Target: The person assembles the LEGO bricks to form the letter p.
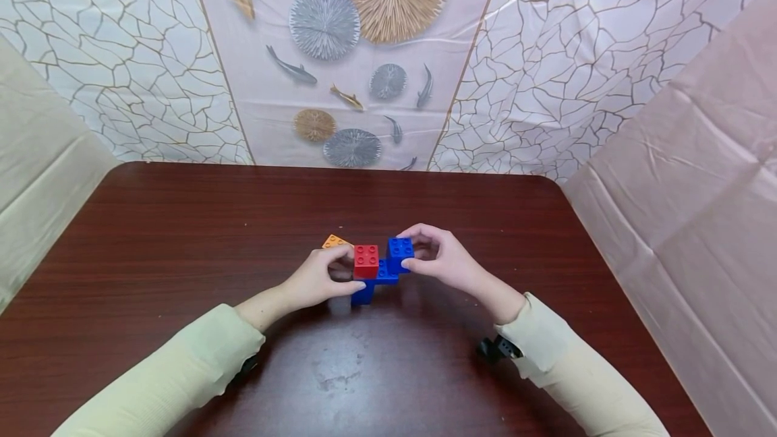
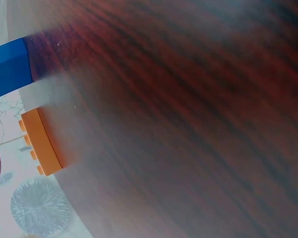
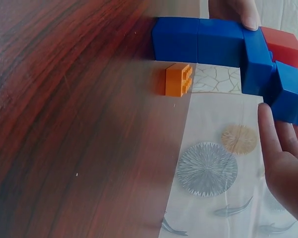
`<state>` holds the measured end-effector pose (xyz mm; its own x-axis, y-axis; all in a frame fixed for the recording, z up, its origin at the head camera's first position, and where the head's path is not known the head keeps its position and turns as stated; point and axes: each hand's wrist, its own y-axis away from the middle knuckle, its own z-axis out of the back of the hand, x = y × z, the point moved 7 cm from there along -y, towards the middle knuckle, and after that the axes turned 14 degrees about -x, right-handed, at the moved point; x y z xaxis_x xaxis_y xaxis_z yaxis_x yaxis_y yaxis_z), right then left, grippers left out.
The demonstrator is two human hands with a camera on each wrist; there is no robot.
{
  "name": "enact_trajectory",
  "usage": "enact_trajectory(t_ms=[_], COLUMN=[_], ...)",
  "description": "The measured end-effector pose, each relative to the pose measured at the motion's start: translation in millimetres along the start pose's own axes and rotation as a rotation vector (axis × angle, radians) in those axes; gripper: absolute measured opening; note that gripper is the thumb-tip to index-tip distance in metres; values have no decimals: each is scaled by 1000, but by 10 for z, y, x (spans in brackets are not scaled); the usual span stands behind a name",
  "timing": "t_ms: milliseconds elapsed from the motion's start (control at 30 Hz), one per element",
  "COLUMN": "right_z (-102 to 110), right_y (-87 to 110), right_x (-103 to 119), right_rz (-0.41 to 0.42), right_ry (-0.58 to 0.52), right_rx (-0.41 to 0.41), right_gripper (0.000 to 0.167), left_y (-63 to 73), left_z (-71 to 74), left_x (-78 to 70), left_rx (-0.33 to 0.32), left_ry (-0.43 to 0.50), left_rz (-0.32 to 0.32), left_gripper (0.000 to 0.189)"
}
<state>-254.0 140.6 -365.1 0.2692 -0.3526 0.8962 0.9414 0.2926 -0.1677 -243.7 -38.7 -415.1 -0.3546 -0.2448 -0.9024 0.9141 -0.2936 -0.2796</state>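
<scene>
A stack of toy building bricks stands mid-table. Two blue bricks [image 3: 196, 42] form its column, a longer blue brick [image 3: 258, 67] crosses the top, and a red brick [image 1: 366, 261] sits on that. My left hand [image 1: 311, 278] holds the stack near the red brick, its thumb against the longer blue brick. Between thumb and fingers, my right hand [image 1: 446, 260] pinches a square blue brick [image 1: 399, 255] over the long brick's right end. In the right wrist view this brick looks slightly tilted; whether it is seated I cannot tell.
An orange brick [image 1: 334, 241] lies on the dark wooden table [image 1: 182, 235] behind the left hand, studs up. Patterned cloth [image 1: 340, 86] hangs beyond the far table edge, and plain pale cloth [image 1: 686, 187] hangs along the right side.
</scene>
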Motion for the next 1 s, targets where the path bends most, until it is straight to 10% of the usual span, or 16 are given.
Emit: enact_trajectory(t_ms=[1000], right_z=[-36], right_y=[82], right_x=[92], right_rz=[129], right_ry=[179], right_rx=[32], right_gripper=[44], left_y=[-5], left_z=[10], left_x=[11], left_rx=[15], left_ry=[-53], left_rz=[-28], left_gripper=[29])
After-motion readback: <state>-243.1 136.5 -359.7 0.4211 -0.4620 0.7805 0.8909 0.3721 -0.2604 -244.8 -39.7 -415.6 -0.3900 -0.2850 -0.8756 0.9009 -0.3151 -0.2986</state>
